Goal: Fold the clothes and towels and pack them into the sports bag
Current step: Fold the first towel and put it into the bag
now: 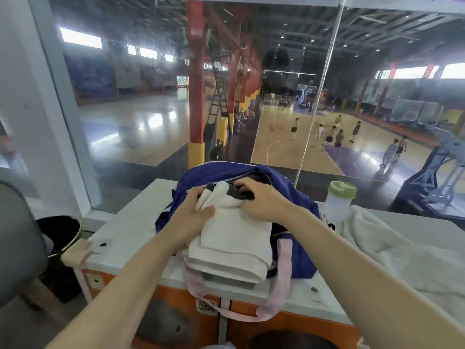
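Head view. My left hand (193, 210) grips the far end of the folded white towel (231, 245), fingers curled into the cloth. My right hand (259, 197) rests on the towel's top, fingers bent round a dark garment (239, 193) at the mouth of the bag. The towel lies on the open blue sports bag (201, 175), half over its near edge. Bag sits on the white bench (130, 227); its pink strap (281, 280) hangs off the front. Another white towel (402, 258) lies crumpled to the right, beside a green-lidded bottle (339, 200).
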Demonstrator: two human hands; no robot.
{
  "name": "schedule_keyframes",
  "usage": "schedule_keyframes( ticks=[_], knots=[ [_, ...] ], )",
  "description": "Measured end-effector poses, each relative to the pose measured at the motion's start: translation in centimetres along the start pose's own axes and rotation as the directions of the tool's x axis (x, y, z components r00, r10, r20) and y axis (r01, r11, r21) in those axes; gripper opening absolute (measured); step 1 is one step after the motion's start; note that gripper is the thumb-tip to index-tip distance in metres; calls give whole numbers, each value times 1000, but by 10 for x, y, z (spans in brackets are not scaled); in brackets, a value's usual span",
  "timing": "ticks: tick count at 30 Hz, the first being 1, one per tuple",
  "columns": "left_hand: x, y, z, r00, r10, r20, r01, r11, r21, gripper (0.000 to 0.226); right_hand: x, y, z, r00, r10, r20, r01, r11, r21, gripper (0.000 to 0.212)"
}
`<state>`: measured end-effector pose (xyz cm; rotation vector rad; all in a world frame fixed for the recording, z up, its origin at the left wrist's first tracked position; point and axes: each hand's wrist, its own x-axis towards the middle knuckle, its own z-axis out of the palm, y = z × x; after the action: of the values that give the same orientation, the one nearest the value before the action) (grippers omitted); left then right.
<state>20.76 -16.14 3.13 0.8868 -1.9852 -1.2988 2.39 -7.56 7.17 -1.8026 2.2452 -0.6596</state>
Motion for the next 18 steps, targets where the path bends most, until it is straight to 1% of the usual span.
schedule_keyframes(
  ticks=[2,4,5,6,8,10,11,12,13,14,15,16,17,18],
  knots=[
    [2,-1,-3,999,44,30,-44,999,21,31,9,-4,-3,990,1,144,6,999,-47,54],
    [4,-2,-7,996,56,69,-59,997,43,30,17,-6,-6,976,-7,216,23,997,-72,54],
    [5,-2,-10,993,58,101,-64,996,62,30,20,-5,-6,973,-15,232,35,996,-83,50],
    [7,-1,-12,989,58,137,-70,994,84,30,23,-4,-5,972,-24,235,49,994,-101,41],
    [15,-1,-18,984,67,166,-94,983,160,26,29,-1,-2,978,-16,210,64,973,-221,20],
    [28,-2,-23,988,131,85,-150,944,295,20,32,-1,-2,989,-23,146,84,902,-424,8],
    [37,-4,-25,980,195,30,-190,896,402,24,33,-1,-2,994,-34,107,85,852,-517,4],
    [46,-7,-27,964,265,11,-231,818,527,31,34,-2,-3,997,-42,72,75,814,-576,1],
    [55,-11,-27,949,313,27,-251,705,663,37,35,-3,-3,999,-28,44,49,791,-610,4],
    [61,-15,-25,942,333,53,-242,559,793,40,37,-5,-3,1000,2,18,10,775,-632,11],
    [66,-17,-21,946,318,60,-194,412,890,39,39,-7,-3,1000,31,-2,-25,760,-649,18],
    [68,-20,-17,950,311,42,-137,290,947,36,42,-8,-1,999,39,-13,-38,747,-663,22],
    [70,-23,-14,946,324,10,-87,222,971,33,45,-9,3,999,33,-20,-38,741,-670,25],
    [70,-24,-13,935,353,-22,-51,198,979,30,49,-10,7,999,24,-28,-37,745,-666,27]
  ],
)
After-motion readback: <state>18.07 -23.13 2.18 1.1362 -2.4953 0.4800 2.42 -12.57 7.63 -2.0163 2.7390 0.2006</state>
